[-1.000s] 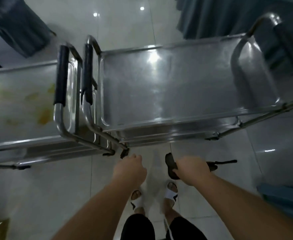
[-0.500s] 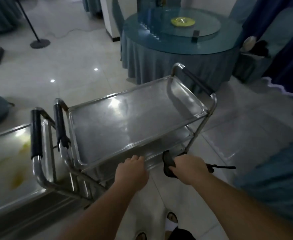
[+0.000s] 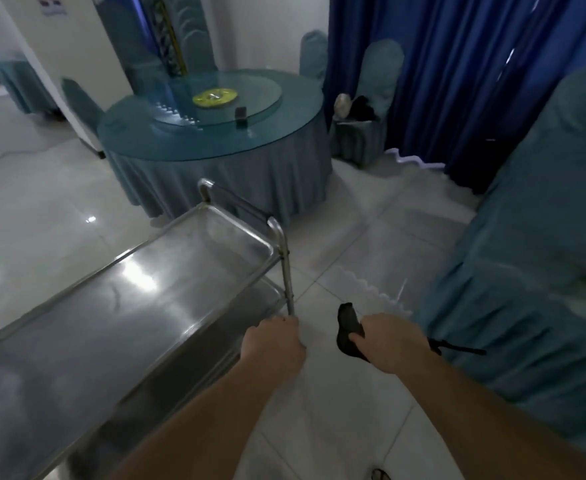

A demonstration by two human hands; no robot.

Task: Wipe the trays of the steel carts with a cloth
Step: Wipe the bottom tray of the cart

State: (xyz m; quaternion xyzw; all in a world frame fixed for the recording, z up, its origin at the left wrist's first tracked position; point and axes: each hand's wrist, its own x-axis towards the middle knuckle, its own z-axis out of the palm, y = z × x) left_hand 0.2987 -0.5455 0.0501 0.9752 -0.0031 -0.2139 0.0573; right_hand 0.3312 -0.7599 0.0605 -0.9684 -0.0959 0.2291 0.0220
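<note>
- Steel cart [image 3: 118, 306]: near-right upright is touched by left hand [image 3: 273, 348]; finger state cannot be told.
- Dark cloth [image 3: 348, 332], right of cart, is clenched in right hand [image 3: 393, 341].

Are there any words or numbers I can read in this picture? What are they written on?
No words or numbers can be read here.
Paper sign on the white wall, top left: it shows red and blue marks, too blurred to read.
Steel cart, round table, blue curtain: no writing shows on them.
Dark object in the right hand: no label shows.
</note>
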